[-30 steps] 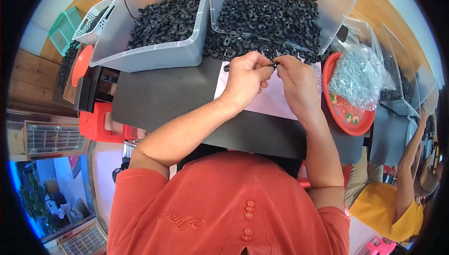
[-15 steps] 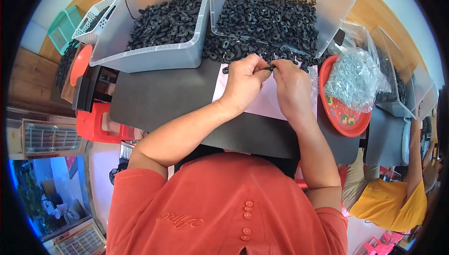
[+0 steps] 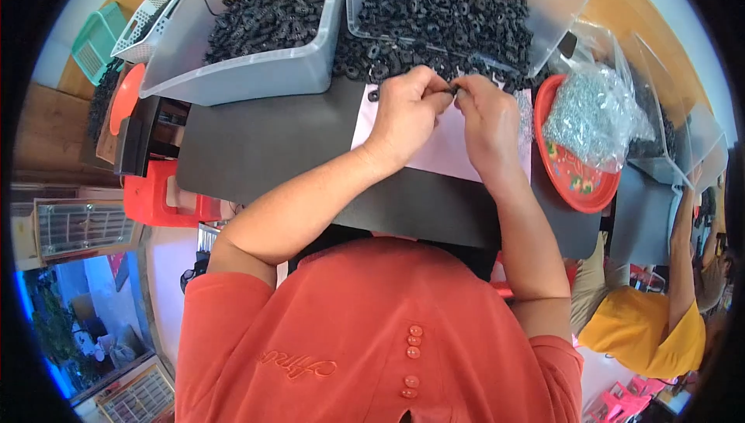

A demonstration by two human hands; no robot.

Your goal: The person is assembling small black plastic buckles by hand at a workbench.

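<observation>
Dark table (image 3: pixel 260 147), forearms (image 3: pixel 299 198) angled in, left hand (image 3: pixel 407 112), right hand (image 3: pixel 489 116) meeting over pink sheet (image 3: pixel 446 150), both pinched on black part (image 3: pixel 453 91)

Bright, soft light on smooth black round-cornered worktop (image 3: pixel 256 140). Glints on crinkled clear plastic bag (image 3: pixel 591 109) at its right end. Strong fisheye bending around it, blue fringing far left of it.

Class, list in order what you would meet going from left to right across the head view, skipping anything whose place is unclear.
Green basket, left translucent bin, left hand, right hand, red tray, co-worker's forearm.
</observation>
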